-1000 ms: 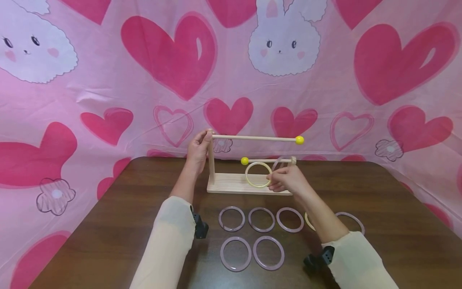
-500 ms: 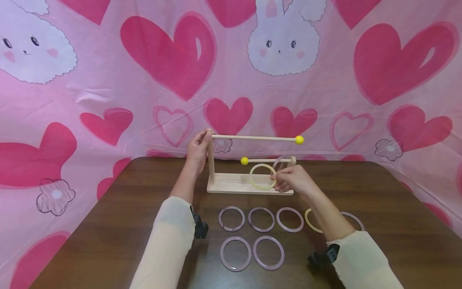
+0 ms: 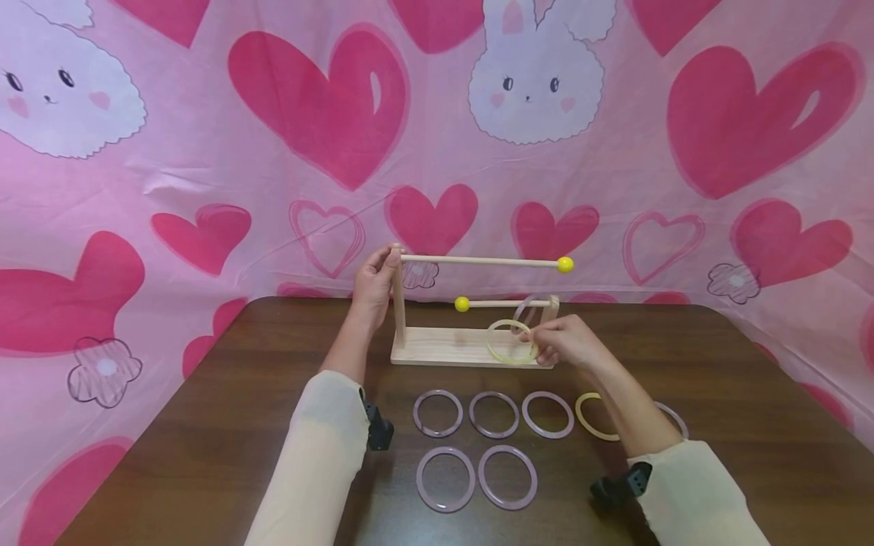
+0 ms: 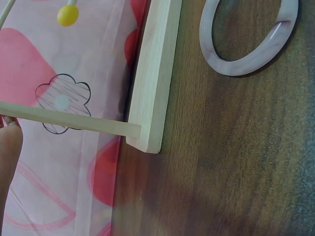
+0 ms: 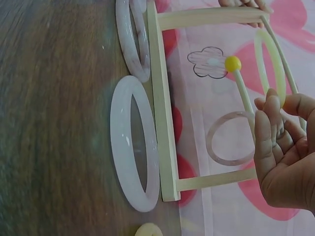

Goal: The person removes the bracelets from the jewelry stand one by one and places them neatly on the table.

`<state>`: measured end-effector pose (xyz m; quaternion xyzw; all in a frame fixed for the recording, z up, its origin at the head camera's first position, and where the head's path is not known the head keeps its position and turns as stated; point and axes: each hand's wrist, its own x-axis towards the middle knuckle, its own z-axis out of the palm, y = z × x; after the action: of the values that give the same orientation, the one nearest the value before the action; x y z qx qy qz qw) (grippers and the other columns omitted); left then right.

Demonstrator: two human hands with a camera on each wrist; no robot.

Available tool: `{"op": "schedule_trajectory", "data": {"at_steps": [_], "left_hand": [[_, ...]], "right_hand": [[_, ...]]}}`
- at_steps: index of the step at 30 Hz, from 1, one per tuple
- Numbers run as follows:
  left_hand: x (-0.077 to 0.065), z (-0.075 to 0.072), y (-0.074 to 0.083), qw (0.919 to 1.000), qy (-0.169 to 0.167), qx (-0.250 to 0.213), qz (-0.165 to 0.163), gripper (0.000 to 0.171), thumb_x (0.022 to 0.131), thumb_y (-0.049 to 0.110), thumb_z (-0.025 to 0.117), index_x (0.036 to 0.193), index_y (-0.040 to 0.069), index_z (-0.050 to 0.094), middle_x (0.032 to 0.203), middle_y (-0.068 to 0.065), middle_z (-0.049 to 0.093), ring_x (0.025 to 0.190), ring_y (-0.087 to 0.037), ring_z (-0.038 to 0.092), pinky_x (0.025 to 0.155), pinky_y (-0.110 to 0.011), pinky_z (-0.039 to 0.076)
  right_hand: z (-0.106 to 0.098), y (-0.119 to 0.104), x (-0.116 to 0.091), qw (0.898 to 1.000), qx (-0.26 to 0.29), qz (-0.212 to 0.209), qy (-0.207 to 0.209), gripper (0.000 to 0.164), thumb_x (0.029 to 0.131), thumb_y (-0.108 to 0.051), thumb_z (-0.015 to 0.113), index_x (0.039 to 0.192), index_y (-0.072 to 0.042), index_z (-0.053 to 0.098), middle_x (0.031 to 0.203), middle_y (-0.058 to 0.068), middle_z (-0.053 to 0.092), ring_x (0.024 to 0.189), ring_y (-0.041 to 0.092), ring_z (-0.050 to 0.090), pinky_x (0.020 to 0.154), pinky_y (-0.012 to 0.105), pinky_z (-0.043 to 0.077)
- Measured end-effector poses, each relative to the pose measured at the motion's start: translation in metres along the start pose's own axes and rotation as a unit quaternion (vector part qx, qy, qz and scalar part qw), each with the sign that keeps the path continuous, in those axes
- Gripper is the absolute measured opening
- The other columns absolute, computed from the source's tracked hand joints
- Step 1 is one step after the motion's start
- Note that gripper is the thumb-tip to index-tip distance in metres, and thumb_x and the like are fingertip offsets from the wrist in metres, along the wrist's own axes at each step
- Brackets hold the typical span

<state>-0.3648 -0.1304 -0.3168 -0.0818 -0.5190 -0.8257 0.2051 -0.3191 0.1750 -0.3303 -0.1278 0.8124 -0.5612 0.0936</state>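
A pale wooden bangle stand (image 3: 437, 346) has a base, two posts and two rods tipped with yellow balls. My left hand (image 3: 375, 287) holds the top of its taller left post. My right hand (image 3: 568, 340) pinches a pale yellow bangle (image 3: 491, 349) between thumb and fingers, in front of the stand and below the lower rod (image 3: 495, 303). From that rod hangs one lilac bangle (image 5: 212, 140), seen clearly in the right wrist view. The upper rod (image 3: 478, 262) carries no bangle. In the left wrist view only part of the left hand shows, at the left edge.
Several lilac bangles (image 3: 438, 511) lie in two rows on the brown wooden table (image 3: 225, 455), in front of the stand. Another yellow bangle (image 3: 580, 421) lies partly under the right forearm. A pink heart-and-rabbit cloth (image 3: 437, 152) hangs behind the table.
My right hand has moved to the right with the yellow bangle, which has lowered slightly and tilted flatter. The left hand and the stand have stayed in place.
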Motion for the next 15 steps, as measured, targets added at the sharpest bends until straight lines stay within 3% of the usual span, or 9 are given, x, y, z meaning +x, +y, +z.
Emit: {"op": "schedule_trajectory", "data": {"at_steps": [7,12,15], "left_hand": [[0.000,0.000,0.000,1.0000,0.004,0.003,0.000,0.020,0.092,0.004,0.055,0.089,0.021,0.066,0.085,0.007,0.062,0.087,-0.010,0.053,0.086,-0.025,0.041],[0.000,0.000,0.000,1.0000,0.003,0.002,-0.002,0.020,0.092,0.004,0.055,0.090,0.020,0.065,0.085,0.008,0.062,0.086,-0.009,0.054,0.085,-0.025,0.042],[0.000,0.000,0.001,1.0000,0.004,0.004,-0.005,0.019,0.092,0.004,0.054,0.091,0.020,0.064,0.085,0.007,0.062,0.086,-0.009,0.053,0.085,-0.024,0.042]], "right_hand": [[-0.007,0.002,-0.002,1.000,-0.017,-0.009,-0.019,0.029,0.081,-0.003,0.051,0.098,0.020,0.060,0.061,0.003,0.060,0.051,0.011,0.055,0.051,0.025,0.050],[-0.014,0.004,-0.004,0.999,-0.017,-0.009,-0.039,0.020,0.080,-0.001,0.050,0.080,0.011,0.066,0.087,0.016,0.068,0.052,0.012,0.056,0.054,0.027,0.051],[-0.018,0.006,-0.004,0.998,-0.017,-0.012,-0.055,0.019,0.080,0.000,0.051,0.079,0.011,0.066,0.099,0.023,0.065,0.052,0.012,0.056,0.054,0.026,0.051]]}}
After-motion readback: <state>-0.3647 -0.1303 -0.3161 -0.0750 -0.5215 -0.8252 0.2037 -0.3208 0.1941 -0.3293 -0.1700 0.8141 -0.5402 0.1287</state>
